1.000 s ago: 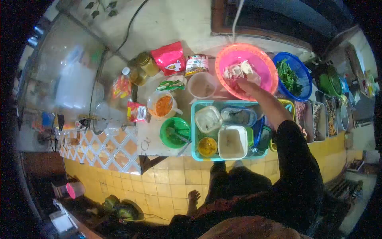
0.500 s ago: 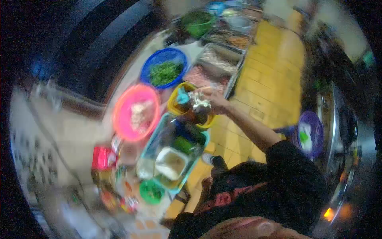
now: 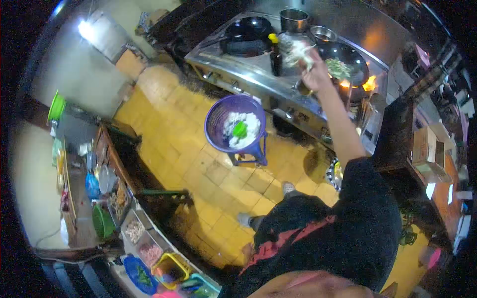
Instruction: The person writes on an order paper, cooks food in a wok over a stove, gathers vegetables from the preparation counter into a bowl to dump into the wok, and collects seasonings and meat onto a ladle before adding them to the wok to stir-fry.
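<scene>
The stove (image 3: 233, 78) spans the upper view; leaning in over it could burn the arm. In front, the basket (image 3: 214, 119) of white stuff (image 3: 250, 125) sits on a stool (image 3: 257, 153); a careless step could knock it over. The wok (image 3: 358, 62) at the right holds greens (image 3: 338, 68). The bottle (image 3: 276, 60) stands near the raised hand, so a sideways swing could tip it. That right hand (image 3: 313, 74) is above the stove, fingers apparently closed around pale shreds (image 3: 301, 50), left of the wok; blur hides how firmly. A loose hold could scatter strands over the stovetop. The left hand (image 3: 247, 250) hangs low by the body; I cannot tell whether its fingers are spread. At the wok's near edge, 2 flames (image 3: 369, 83) could scorch a hand brought too low.
</scene>
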Motion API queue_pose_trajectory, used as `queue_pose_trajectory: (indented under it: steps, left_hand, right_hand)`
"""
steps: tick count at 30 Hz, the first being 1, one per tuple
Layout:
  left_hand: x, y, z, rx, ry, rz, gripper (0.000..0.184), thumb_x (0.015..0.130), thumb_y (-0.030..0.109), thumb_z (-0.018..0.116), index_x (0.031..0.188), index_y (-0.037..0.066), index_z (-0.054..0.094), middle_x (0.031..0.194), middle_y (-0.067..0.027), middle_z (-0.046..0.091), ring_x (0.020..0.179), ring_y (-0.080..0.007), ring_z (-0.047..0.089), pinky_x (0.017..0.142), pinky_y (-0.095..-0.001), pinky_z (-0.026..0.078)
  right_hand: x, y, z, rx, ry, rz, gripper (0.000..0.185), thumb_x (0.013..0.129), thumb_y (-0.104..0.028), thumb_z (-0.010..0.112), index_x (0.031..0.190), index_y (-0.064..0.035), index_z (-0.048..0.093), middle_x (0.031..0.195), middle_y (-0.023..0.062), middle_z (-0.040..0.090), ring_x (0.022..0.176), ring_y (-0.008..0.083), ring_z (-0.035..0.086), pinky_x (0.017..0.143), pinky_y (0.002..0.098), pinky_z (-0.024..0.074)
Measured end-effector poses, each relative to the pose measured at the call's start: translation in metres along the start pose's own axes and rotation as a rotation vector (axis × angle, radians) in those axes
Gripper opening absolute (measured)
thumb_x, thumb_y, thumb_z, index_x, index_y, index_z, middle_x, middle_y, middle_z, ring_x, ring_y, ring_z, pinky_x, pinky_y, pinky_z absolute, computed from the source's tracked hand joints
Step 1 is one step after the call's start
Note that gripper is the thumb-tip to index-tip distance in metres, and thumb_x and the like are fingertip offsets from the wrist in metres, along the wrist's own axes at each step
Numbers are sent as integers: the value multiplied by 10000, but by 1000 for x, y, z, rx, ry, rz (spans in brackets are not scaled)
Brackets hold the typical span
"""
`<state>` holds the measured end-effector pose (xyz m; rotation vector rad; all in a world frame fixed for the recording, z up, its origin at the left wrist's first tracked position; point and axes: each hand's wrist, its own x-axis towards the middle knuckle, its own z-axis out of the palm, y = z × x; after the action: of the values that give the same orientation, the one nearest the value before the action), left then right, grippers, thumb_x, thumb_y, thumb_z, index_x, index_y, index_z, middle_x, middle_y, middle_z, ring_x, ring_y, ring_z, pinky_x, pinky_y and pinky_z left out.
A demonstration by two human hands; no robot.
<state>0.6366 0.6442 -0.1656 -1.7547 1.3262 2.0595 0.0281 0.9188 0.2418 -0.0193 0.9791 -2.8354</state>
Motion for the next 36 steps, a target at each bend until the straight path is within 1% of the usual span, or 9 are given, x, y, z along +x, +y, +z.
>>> queue_pose_trajectory:
  steps: [4,8,9,14,16,20,22,29,36]
  left_hand:
    - [-1,51,55,152,-43,65,195,888,217,492,975,52,548,795,-51,582,656,-161,583,565,-287,493]
    - [3,111,110,158,-75,157,142,875,191,491,930,70,542,745,-27,562,620,-142,569,530,-301,482]
    - [6,123,121,187,-85,178,143,861,185,499,942,76,545,746,-27,549,628,-142,567,525,-310,482]
    - [40,170,180,457,-250,231,165,849,202,517,955,80,549,775,-37,557,650,-157,580,540,-333,501]
    - [59,190,207,510,-473,298,193,840,218,535,979,85,546,783,-48,572,653,-167,592,540,-318,509]
    - [145,214,303,401,-753,425,147,830,177,525,919,69,573,805,-64,596,644,-167,605,487,-272,490]
    - [155,246,378,1132,-788,681,172,857,156,484,950,44,577,830,-66,617,697,-169,619,544,-282,506]
    - [80,266,635,674,-1316,387,540,848,564,492,1091,83,525,903,-15,569,702,-136,564,608,-291,486]
    - [-7,277,792,626,-1341,-133,394,872,477,507,928,90,562,742,-32,581,599,-147,550,573,-328,487]
  right_hand:
    - [81,-89,-111,-144,41,-205,321,880,-242,523,1120,-31,547,1045,153,593,957,229,585,794,361,505]
    - [120,-105,-338,-2110,431,-719,374,801,-297,595,1080,-49,566,932,157,604,888,286,592,738,394,489]
    - [68,-109,-283,-2323,344,-204,424,732,-343,621,1035,-49,580,896,150,610,858,308,587,707,378,492]
    - [19,-51,-324,-911,758,270,411,802,-270,550,1028,74,559,1051,290,569,880,362,609,716,447,494]
    - [24,-59,-355,-690,538,205,316,827,-235,556,967,48,562,677,127,586,655,289,587,710,421,466]
    - [-3,-110,-313,-1577,572,80,332,799,-207,563,946,90,561,796,233,605,776,350,627,668,463,495]
    - [-23,-125,-306,-2228,561,-292,299,810,-162,527,995,72,541,735,249,592,760,371,628,702,479,495]
    - [-11,-95,-220,-2205,582,10,302,837,-128,438,1071,50,506,753,233,611,745,372,627,642,448,512]
    - [-19,-130,-177,-1905,509,379,416,812,-150,470,1217,-56,481,1018,264,586,914,386,589,810,461,455]
